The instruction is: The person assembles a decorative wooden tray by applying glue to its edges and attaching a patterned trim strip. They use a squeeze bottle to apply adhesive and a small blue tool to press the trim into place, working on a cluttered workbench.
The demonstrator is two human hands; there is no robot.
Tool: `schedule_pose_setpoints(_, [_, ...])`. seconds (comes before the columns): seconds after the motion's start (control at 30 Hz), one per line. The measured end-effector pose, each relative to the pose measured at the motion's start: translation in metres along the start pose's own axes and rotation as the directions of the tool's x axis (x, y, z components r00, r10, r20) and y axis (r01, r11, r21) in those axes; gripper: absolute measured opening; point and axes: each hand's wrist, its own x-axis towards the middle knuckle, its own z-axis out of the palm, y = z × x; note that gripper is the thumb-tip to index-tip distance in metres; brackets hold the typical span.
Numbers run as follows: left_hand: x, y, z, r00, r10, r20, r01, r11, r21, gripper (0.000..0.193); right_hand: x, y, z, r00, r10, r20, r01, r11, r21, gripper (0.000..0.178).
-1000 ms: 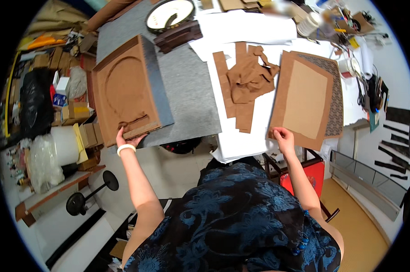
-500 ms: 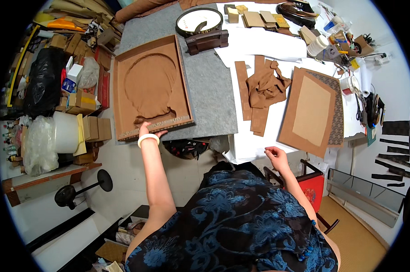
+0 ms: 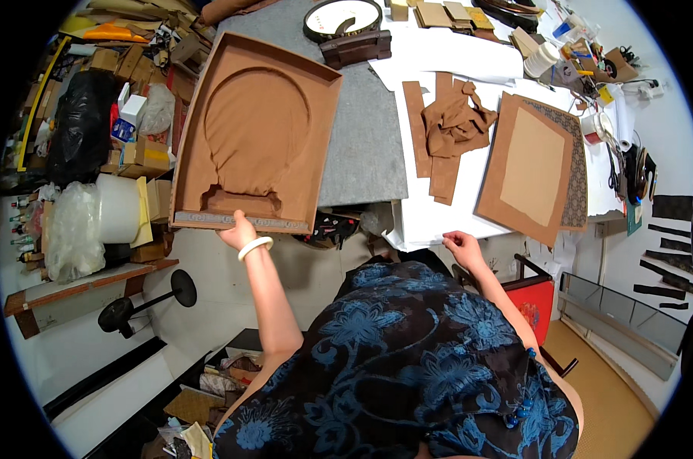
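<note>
- Brown tray (image 3: 323, 130): it lies over the left part of the grey tabletop (image 3: 365, 153), its near wall reaching past the tabletop's near edge; I cannot tell whether its underside rests flat or is partly raised.
- Left hand (image 3: 239, 232): just beyond the tabletop's near edge, closed around the tray's near wall; the underside of this grip is hidden.
- Right hand (image 3: 465, 249): to the right of the grey tabletop, near the front edge of the white paper (image 3: 415, 218); fingers curled, the gap between them narrow; I cannot tell whether they pinch anything.
- Around: brown cloth scraps (image 3: 457, 122) lie right of the grey tabletop, and a brown-bordered panel (image 3: 495, 168) farther right; a round, dark-rimmed disc (image 3: 342, 17) and a dark stand (image 3: 354, 50) sit toward its far end.
- Risk: with one hand on the overhanging wall, the tray could tip or twist off the tabletop's near edge if that grip slips; its far right corner, near the stand, could knock it if swung right; the cloth in the round recess (image 3: 258, 126) looks creased, and pressure there could wrinkle it further.
</note>
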Motion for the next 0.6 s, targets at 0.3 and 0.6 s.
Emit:
schedule_pose_setpoints(0.3, [-0.115,0.023,0.021,0.987,0.159,-0.026,-0.161,0.973,-0.167,0.078,0.009,-0.012,0.003,0.998,-0.051,0.03,0.053,0.998,-0.04,0.028])
schedule_pose_setpoints(0.6, [-0.153,0.0,0.028,0.99,-0.03,-0.136,0.046,0.992,0.114,0.092,0.054,-0.016,-0.073,0.973,-0.119,-0.198,0.108,0.992,-0.068,0.025])
